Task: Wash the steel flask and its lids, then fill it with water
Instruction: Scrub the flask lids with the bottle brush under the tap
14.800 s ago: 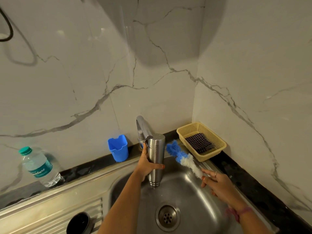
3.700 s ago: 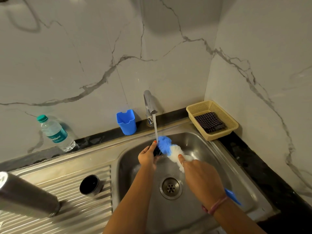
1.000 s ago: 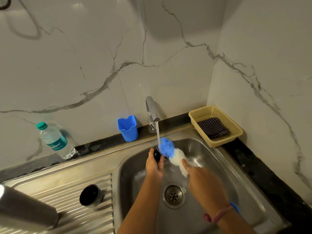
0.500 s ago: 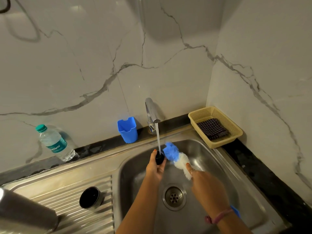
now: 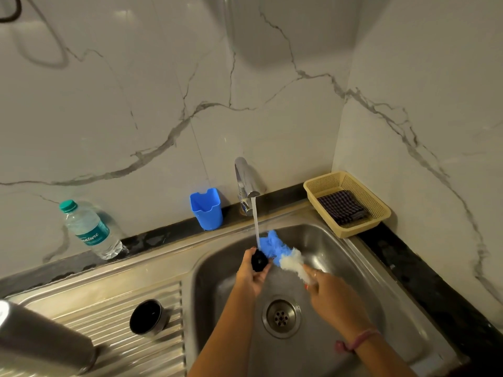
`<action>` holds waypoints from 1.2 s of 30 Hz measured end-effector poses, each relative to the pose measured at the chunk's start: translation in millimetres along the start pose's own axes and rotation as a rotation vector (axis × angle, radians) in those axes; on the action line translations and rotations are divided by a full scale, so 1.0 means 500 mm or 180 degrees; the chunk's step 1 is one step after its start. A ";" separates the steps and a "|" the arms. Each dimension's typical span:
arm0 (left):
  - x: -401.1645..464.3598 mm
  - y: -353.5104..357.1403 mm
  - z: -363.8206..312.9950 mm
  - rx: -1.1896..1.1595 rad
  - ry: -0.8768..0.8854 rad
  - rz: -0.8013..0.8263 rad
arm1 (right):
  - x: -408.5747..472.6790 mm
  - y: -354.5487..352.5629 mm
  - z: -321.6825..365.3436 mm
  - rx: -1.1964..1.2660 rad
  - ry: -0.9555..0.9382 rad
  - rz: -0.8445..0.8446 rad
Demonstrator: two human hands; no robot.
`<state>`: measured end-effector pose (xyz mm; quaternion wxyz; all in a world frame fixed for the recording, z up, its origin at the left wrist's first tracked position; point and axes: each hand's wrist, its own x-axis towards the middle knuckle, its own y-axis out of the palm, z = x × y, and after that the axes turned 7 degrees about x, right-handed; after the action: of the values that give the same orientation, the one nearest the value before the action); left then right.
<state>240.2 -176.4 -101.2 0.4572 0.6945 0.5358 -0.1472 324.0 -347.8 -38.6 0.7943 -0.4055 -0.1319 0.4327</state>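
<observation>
Head view: left hand (image 5: 251, 274) curled round small black lid (image 5: 259, 262), frame centre, under tap stream (image 5: 255, 224). Right hand (image 5: 330, 299) grips brush (image 5: 283, 255), head against lid. Both forearms reach over sink (image 5: 362, 270). Flask (image 5: 38, 341) lies lower left; cup lid (image 5: 147, 318) beside.

Plastic water bottle (image 5: 89, 230), teal cap, leaning vs marble wall at back left, on dark counter strip (image 5: 163, 235). Blue plastic cup (image 5: 206, 208) upright just left of tap base, notched rim. Beige mesh basket (image 5: 351, 186) in rt corner, partly over sink edge; dark checked cloth (image 5: 341, 206) folded inside. Black cable loop (image 5: 12, 9) top left on wall.
</observation>
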 end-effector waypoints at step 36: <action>-0.016 0.035 0.021 -0.0434 0.0150 0.0445 | -0.019 0.041 0.021 0.0563 -0.0008 0.0002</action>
<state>255.6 -189.6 -93.1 0.4998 0.7007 0.5054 -0.0617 300.9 -343.7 -46.1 0.8267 -0.3332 -0.0941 0.4434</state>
